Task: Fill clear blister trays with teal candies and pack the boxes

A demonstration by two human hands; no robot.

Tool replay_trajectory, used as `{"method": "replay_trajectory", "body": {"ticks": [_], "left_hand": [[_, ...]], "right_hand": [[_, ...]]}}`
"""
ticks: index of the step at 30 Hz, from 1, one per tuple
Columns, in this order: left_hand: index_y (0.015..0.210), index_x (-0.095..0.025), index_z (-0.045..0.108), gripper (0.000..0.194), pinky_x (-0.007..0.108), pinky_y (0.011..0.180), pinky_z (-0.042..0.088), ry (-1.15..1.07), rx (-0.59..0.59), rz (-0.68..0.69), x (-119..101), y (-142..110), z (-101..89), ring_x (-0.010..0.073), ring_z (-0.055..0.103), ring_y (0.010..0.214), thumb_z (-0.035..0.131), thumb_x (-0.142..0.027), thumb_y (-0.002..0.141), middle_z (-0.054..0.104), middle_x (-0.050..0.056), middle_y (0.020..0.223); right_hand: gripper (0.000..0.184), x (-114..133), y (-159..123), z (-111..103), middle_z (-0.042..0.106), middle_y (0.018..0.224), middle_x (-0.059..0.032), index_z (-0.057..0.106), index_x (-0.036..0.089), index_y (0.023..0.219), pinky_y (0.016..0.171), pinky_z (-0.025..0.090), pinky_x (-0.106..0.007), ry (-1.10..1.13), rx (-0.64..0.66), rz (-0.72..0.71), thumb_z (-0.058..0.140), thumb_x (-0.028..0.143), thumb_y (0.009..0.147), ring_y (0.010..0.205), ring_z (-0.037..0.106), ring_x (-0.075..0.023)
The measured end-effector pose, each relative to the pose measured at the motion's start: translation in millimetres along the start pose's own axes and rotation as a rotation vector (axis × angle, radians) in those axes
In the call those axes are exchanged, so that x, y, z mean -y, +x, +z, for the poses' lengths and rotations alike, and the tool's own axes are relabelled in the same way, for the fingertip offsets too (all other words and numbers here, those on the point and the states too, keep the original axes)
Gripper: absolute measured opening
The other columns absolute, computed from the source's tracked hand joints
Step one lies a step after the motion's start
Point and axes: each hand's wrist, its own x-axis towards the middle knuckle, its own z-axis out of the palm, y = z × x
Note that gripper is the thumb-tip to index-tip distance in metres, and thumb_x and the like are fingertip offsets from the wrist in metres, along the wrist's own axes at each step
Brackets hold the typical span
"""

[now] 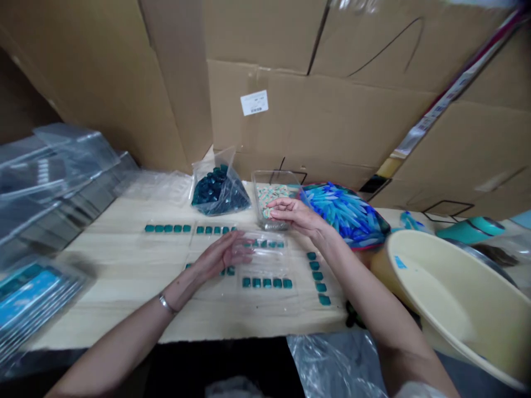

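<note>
My left hand (219, 255) is closed on the left edge of a clear plastic tray (265, 255), held a little above the table. A row of square teal gems (265, 244) shows in it. My right hand (295, 215) is over a clear plastic box (257, 207) of small pale and teal pieces (271, 193). Its thumb and fingers come together in a pinch at the box's front, and whatever lies between them is too small to make out. Other clear trays hold rows of teal gems (267, 283) close to my left hand, and another such row (318, 278) lies under my right forearm.
A bag of dark teal gems (215, 190) stands behind the trays. Blue elongated pieces (340, 213) fill a container to the right, beside a cream basin (448, 298). Stacked clear packaging (53, 177) lines the left side. Cardboard boxes (323, 121) wall off the back.
</note>
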Motion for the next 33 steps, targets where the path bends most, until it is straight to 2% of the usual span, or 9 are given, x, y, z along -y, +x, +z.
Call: {"method": "replay_trajectory", "body": {"ticks": [4,7,12,16,19,22,26,28,33], "left_hand": [[0.110,-0.015,0.055,0.031,0.044,0.084,0.049,-0.048,0.054,-0.002,2.1,-1.3,2.9,0.0246,0.064,0.092,0.052,-0.034,0.086,0.062,0.014,0.109],[0.109,-0.015,0.056,0.030,0.046,0.083,0.049,-0.061,0.066,0.030,2.5,-4.3,6.2,0.0234,0.063,0.091,0.053,-0.033,0.086,0.063,0.012,0.103],[0.105,-0.016,0.058,0.025,0.046,0.084,0.049,-0.105,0.129,0.087,6.1,-7.9,6.4,0.0219,0.062,0.093,0.053,-0.032,0.086,0.063,0.010,0.102],[0.104,-0.017,0.059,0.023,0.046,0.084,0.048,-0.132,0.134,0.086,9.2,-7.9,4.8,0.0216,0.061,0.093,0.053,-0.030,0.086,0.063,0.010,0.103],[0.105,-0.016,0.058,0.024,0.043,0.081,0.050,-0.126,0.119,0.095,9.9,-8.4,4.4,0.0208,0.062,0.090,0.053,-0.029,0.086,0.062,0.009,0.103],[0.107,-0.016,0.056,0.026,0.035,0.073,0.051,-0.100,0.103,0.100,10.6,-8.7,4.3,0.0183,0.063,0.082,0.052,-0.030,0.086,0.063,0.009,0.098],[0.107,-0.016,0.057,0.026,0.028,0.068,0.048,-0.095,0.103,0.112,13.2,-7.4,3.3,0.0150,0.061,0.080,0.053,-0.030,0.086,0.061,0.007,0.097],[0.106,-0.015,0.057,0.025,0.026,0.068,0.047,-0.097,0.114,0.126,15.2,-6.1,2.2,0.0141,0.060,0.081,0.052,-0.030,0.086,0.060,0.007,0.098],[0.106,-0.015,0.058,0.027,0.021,0.062,0.043,-0.082,0.107,0.144,18.9,-3.0,-0.9,0.0106,0.057,0.076,0.053,-0.031,0.086,0.060,0.005,0.094]], "right_hand": [[0.029,-11.9,-25.6,42.3,0.068,0.072,0.0017,0.066,0.017,0.085,0.068,0.050,-0.022,-0.090,0.015,0.001,0.078,0.025,0.060,0.067,0.064,-0.0092],[0.028,-24.7,-35.0,58.0,0.068,0.073,0.0016,0.067,0.018,0.084,0.068,0.050,-0.023,-0.163,-0.005,-0.011,0.078,0.028,0.060,0.066,0.063,-0.0096],[0.027,-42.4,-41.7,57.8,0.069,0.078,0.0004,0.068,0.020,0.084,0.073,0.051,-0.027,-0.207,-0.043,-0.079,0.078,0.030,0.061,0.073,0.064,-0.0119],[0.022,-40.2,-45.3,59.5,0.070,0.081,-0.0005,0.069,0.021,0.084,0.073,0.050,-0.026,-0.315,-0.047,-0.081,0.075,0.030,0.065,0.074,0.064,-0.0123],[0.020,-34.0,-46.3,67.9,0.069,0.079,0.0002,0.069,0.022,0.086,0.071,0.049,-0.025,-0.428,0.004,-0.059,0.073,0.030,0.068,0.074,0.064,-0.0127],[0.018,-31.2,-44.7,77.2,0.068,0.076,0.0003,0.069,0.022,0.087,0.069,0.049,-0.026,-0.513,0.083,-0.057,0.069,0.030,0.071,0.071,0.064,-0.0139],[0.010,-31.0,-40.5,86.4,0.068,0.083,-0.0021,0.070,0.022,0.084,0.074,0.047,-0.027,-0.808,0.165,-0.177,0.063,0.022,0.077,0.077,0.063,-0.0149],[0.014,-31.4,-39.2,90.2,0.068,0.088,-0.0032,0.070,0.022,0.085,0.077,0.046,-0.026,-0.927,0.216,-0.254,0.058,0.016,0.079,0.083,0.062,-0.0150],[0.019,-35.2,-40.7,98.1,0.067,0.087,-0.0038,0.068,0.020,0.088,0.077,0.045,-0.026,-1.052,0.224,-0.346,0.057,0.008,0.078,0.083,0.062,-0.0148]]}}
